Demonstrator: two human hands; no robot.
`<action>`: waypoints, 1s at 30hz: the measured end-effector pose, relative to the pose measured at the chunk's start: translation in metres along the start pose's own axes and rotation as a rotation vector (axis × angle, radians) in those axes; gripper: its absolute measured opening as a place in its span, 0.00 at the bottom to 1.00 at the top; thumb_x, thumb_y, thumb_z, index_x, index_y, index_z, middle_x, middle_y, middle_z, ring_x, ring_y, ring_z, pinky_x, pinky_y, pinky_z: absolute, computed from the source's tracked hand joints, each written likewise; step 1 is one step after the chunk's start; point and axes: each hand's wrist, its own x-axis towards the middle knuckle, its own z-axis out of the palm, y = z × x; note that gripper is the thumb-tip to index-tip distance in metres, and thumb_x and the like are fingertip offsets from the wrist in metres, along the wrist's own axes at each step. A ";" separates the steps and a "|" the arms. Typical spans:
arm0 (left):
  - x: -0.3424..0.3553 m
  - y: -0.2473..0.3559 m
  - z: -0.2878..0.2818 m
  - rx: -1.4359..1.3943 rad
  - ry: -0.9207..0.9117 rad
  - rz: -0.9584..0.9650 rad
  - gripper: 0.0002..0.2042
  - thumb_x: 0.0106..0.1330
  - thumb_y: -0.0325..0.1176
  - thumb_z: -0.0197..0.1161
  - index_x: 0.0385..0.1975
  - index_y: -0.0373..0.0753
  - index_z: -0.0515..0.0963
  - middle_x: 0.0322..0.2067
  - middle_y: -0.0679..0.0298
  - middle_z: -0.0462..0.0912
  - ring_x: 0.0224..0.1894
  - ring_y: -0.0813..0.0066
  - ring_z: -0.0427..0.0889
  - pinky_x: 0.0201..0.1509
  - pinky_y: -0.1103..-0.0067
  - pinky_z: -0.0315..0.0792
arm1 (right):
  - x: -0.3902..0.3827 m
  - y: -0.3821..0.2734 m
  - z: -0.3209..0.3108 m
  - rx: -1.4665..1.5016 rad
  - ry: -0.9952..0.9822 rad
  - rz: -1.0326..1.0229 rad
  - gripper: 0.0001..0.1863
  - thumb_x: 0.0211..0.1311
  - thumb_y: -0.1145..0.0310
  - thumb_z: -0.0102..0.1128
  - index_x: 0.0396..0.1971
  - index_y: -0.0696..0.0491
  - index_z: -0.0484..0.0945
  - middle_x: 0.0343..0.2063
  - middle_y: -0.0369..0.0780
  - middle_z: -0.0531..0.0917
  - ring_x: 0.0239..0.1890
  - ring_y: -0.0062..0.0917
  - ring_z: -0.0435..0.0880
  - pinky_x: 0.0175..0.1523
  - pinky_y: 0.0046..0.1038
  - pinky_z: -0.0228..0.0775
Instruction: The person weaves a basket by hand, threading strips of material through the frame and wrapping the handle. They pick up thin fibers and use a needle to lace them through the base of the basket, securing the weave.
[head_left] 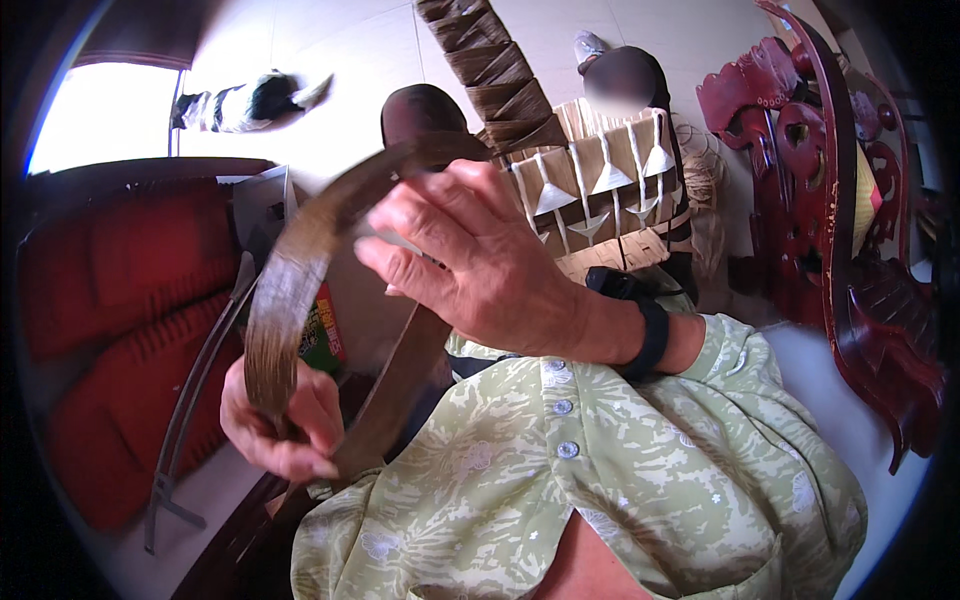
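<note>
My left hand [285, 425], at the lower left, pinches a flat brown fibre strip [290, 300]. From there the strip bows upward and over toward the right, partly blurred. My right hand [465, 250] is higher, in the middle, its fingers curled in beside the strip; what they grip is hidden. A second brown band [410, 365] runs below that hand down toward my left one. Behind the right hand lies a wide folded brown braid [490, 65], its lower end against a patterned woven piece [600, 180] with cream triangles and pale cords.
A red cushioned seat [140, 290] is at the left, with a thin curved metal bar [195, 390] beside it. Carved dark-red wooden furniture [830, 200] stands at the right. A coil of pale fibre [703, 190] lies behind the woven piece. A dark-and-white bundle [240, 103] rests on the floor [350, 50].
</note>
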 end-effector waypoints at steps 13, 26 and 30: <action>0.018 0.005 0.006 1.328 1.200 -0.729 0.46 0.56 0.37 0.78 0.74 0.40 0.58 0.64 0.50 0.72 0.62 0.59 0.75 0.64 0.65 0.73 | -0.084 -0.001 -0.144 -0.189 -0.612 0.319 0.10 0.49 0.76 0.67 0.33 0.53 0.79 0.28 0.37 0.85 0.32 0.33 0.83 0.39 0.35 0.65; 0.120 -0.083 -0.036 1.113 0.593 -0.203 0.13 0.71 0.33 0.63 0.51 0.39 0.84 0.43 0.57 0.88 0.44 0.65 0.87 0.48 0.74 0.81 | -0.036 0.046 -0.123 0.021 -0.310 0.444 0.09 0.60 0.72 0.69 0.37 0.58 0.80 0.33 0.41 0.83 0.34 0.28 0.83 0.41 0.27 0.74; 0.119 -0.091 -0.046 0.782 0.687 -0.303 0.13 0.72 0.36 0.63 0.50 0.39 0.85 0.39 0.63 0.88 0.40 0.76 0.86 0.44 0.79 0.79 | -0.027 0.057 -0.098 0.048 -0.190 0.360 0.08 0.60 0.70 0.69 0.33 0.56 0.79 0.29 0.41 0.82 0.31 0.36 0.83 0.36 0.33 0.73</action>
